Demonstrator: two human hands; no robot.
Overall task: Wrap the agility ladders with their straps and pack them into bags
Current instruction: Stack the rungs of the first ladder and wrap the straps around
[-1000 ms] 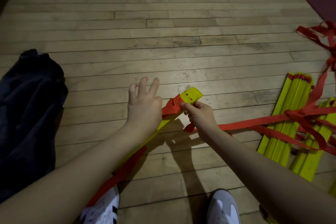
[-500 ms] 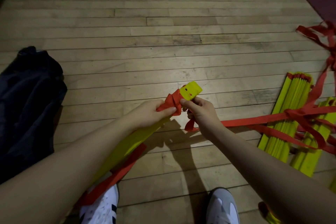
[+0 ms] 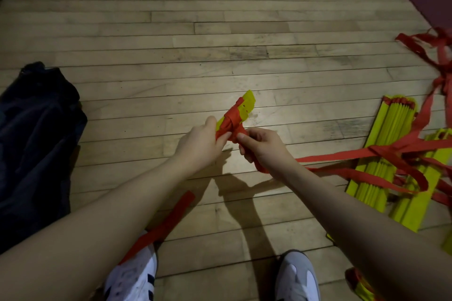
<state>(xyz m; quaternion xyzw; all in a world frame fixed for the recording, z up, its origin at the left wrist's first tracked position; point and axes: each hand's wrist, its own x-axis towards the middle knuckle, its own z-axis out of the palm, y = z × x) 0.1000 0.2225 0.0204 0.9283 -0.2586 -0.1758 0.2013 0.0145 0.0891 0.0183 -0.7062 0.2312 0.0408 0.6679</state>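
I hold a bundle of yellow ladder rungs (image 3: 248, 102) above the floor, its far end pointing away from me. A red strap (image 3: 233, 117) is wound around that end. My left hand (image 3: 199, 143) grips the bundle and the wrapped strap from the left. My right hand (image 3: 263, 148) pinches the strap just right of the wrap. From there the strap (image 3: 342, 157) trails right to the other rungs. A loose red strap end (image 3: 171, 219) hangs down under my left forearm.
Two stacks of yellow rungs (image 3: 389, 151) lie on the wooden floor at the right, tangled in red straps (image 3: 437, 56). A dark bag (image 3: 34, 139) lies at the left. My two white shoes (image 3: 134, 278) stand at the bottom edge.
My left hand, open a second ago, has closed on the bundle. The strap now sits wound tighter around the yellow end, and the bundle has tilted more upright.
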